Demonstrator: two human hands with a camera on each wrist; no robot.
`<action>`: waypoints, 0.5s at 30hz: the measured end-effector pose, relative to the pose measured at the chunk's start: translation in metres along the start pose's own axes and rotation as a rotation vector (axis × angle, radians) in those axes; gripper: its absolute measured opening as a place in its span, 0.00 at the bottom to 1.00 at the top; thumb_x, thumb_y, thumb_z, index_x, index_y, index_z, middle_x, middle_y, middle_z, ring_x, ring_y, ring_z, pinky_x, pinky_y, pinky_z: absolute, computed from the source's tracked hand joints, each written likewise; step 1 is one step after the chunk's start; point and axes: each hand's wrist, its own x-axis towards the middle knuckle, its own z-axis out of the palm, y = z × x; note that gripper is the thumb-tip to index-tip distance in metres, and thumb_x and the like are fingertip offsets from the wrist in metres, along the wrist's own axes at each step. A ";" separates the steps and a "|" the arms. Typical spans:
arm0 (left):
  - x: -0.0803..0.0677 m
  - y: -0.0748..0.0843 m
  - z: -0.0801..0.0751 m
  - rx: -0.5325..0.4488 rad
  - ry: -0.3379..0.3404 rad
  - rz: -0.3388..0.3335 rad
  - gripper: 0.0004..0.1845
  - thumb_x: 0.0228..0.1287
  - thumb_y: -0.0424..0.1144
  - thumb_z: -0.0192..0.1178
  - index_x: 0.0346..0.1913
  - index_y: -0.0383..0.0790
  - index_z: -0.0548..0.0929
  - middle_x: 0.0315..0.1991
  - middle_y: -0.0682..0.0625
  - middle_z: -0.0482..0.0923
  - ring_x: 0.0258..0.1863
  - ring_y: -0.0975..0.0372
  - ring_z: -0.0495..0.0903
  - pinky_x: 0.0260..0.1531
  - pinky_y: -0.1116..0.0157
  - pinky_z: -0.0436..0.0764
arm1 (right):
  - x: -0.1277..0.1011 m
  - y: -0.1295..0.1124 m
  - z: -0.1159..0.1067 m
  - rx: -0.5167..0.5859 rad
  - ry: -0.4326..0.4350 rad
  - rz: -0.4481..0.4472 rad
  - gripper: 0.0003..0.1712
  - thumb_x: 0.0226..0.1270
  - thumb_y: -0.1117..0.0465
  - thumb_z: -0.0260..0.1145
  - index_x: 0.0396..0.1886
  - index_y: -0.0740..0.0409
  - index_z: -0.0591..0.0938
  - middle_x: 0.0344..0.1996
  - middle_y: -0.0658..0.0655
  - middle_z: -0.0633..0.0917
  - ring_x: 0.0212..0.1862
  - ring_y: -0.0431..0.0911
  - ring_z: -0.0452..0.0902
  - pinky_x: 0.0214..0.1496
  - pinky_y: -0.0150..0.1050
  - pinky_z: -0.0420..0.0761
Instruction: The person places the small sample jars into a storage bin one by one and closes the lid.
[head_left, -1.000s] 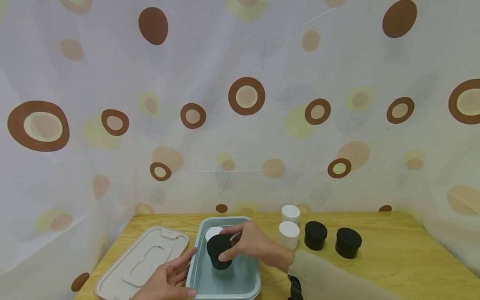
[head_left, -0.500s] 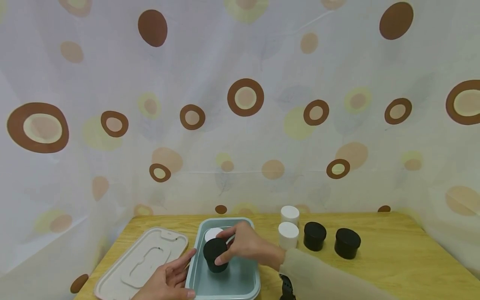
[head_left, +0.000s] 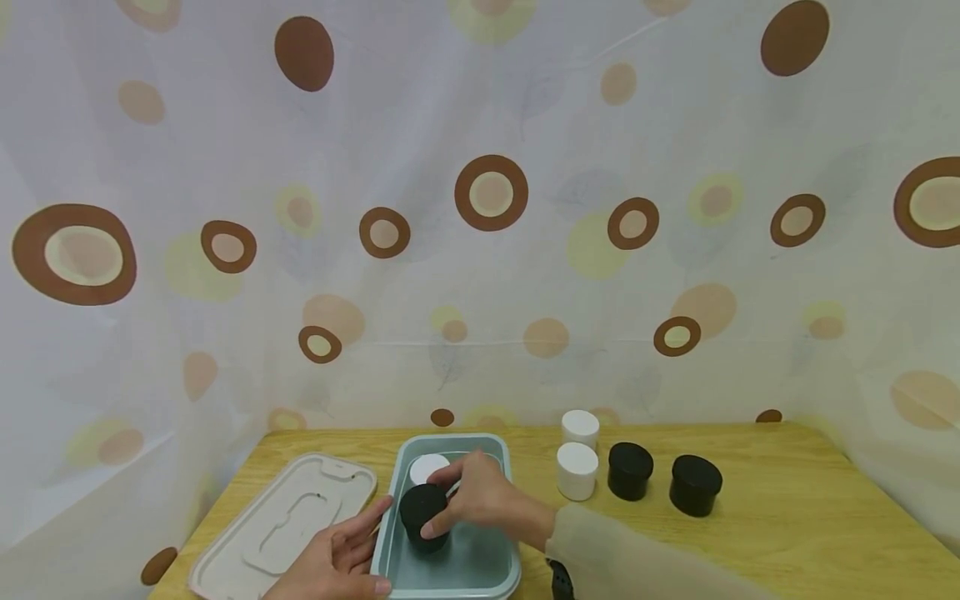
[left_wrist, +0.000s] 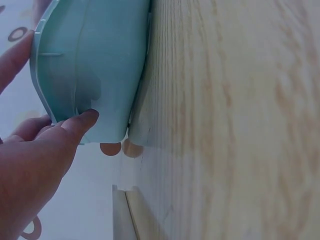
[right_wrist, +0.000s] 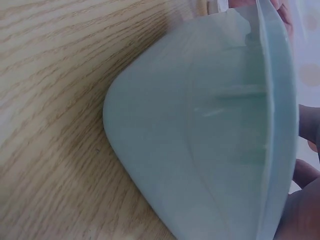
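My right hand (head_left: 480,496) reaches over a pale blue plastic box (head_left: 480,575) and pinches a round black jar (head_left: 423,504) by its side, thumb in front. The jar is inside the box, in front of a white jar (head_left: 429,468) standing in the far left corner. Whether its base touches the bottom, I cannot tell. At the box's left side my left hand (head_left: 333,562) is spread, index fingertip and thumb against the rim. The left wrist view shows a left-hand digit on the outer wall (left_wrist: 107,85). The right wrist view shows mostly the box's outside (right_wrist: 200,120).
Right of the box stand two white jars (head_left: 577,471) and two black jars (head_left: 696,485). A whitish lid (head_left: 292,525) lies flat on the wooden table (head_left: 795,508) at left. A patterned curtain (head_left: 540,275) hangs behind.
My right hand has moved left and slightly nearer with the black jar, bringing it lower towards the box's left wall. The left hand and the other jars have stayed put.
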 end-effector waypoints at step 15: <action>0.000 0.000 0.000 -0.021 -0.018 0.009 0.52 0.73 0.29 0.65 0.83 0.29 0.37 0.82 0.32 0.35 0.80 0.45 0.51 0.69 0.58 0.72 | 0.001 0.000 0.005 -0.122 0.017 -0.043 0.27 0.32 0.73 0.91 0.39 0.64 0.92 0.30 0.52 0.91 0.35 0.41 0.83 0.43 0.39 0.84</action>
